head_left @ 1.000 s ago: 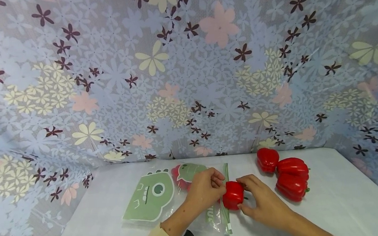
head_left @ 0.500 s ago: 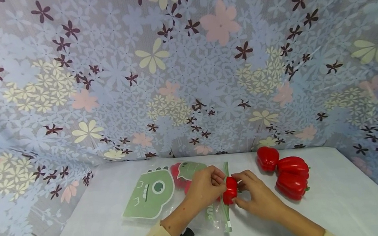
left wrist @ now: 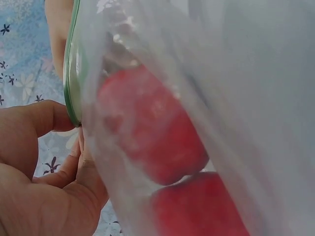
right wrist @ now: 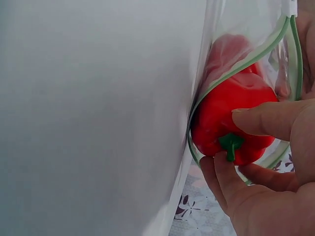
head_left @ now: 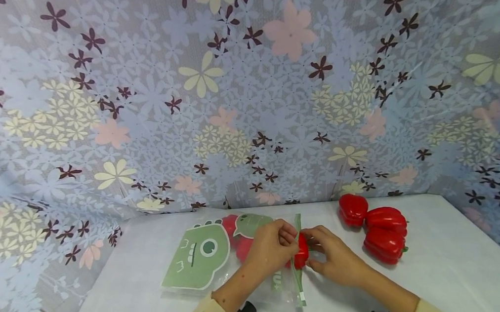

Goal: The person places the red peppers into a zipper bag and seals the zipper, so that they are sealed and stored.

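Note:
In the head view a clear zip bag (head_left: pixel 284 294) with a green zip strip lies on its side, its mouth to the right. My left hand (head_left: pixel 272 250) pinches the strip at the mouth between thumb and fingers. A red bell pepper (right wrist: pixel 234 110) with a green stem is mostly inside the opening, stem end outward. My right hand (head_left: pixel 337 257) holds it, thumb on one side and fingers under the stem in the right wrist view. Through the hazy plastic, the left wrist view shows a red pepper (left wrist: pixel 152 123) and another pepper (left wrist: pixel 197 209) beside it.
Loose red bell peppers stand at the back right: one pepper (head_left: pixel 353 210) behind, a second pepper (head_left: pixel 387 220) and a third pepper (head_left: pixel 385 246) touching. A green one-eyed creature print (head_left: pixel 198 257) lies left on the white table (head_left: pixel 455 257). Floral cloth (head_left: pixel 245 102) hangs behind.
My right hand has moved left, pushing the bell pepper through the bag's mouth, so less of it shows outside. My left hand has stayed at the zip strip.

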Available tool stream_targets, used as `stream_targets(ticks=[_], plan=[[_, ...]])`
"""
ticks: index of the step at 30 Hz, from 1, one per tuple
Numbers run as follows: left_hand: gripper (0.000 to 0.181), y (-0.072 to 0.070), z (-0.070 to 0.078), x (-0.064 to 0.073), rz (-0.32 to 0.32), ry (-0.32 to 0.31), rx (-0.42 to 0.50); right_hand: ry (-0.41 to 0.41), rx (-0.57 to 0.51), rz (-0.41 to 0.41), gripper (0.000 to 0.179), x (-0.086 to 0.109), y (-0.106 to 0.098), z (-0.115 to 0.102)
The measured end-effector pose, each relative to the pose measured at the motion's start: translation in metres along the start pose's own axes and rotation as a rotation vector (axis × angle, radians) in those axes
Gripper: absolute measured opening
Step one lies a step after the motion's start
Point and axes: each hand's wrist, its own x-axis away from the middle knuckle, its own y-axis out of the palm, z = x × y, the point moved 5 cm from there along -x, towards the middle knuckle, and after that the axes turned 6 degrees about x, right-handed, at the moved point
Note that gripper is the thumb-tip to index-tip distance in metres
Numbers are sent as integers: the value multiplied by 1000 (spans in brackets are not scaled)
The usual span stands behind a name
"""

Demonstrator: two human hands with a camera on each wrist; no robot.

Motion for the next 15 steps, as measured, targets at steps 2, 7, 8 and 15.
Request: stream_targets(ticks=[2,7,8,15], plan=[[14,0,0,0,2,11,1,0,-16,-6,60,-2,2,1],[15,0,1,1,4,28,-4,22,-61,-25,54,-8,8,4],[15,0,1,1,5,26,-4,27,-68,-30,53,-10,9,4],[16,-1,1,1,7,23,26,64,-86,-34,49,-20,17,5]])
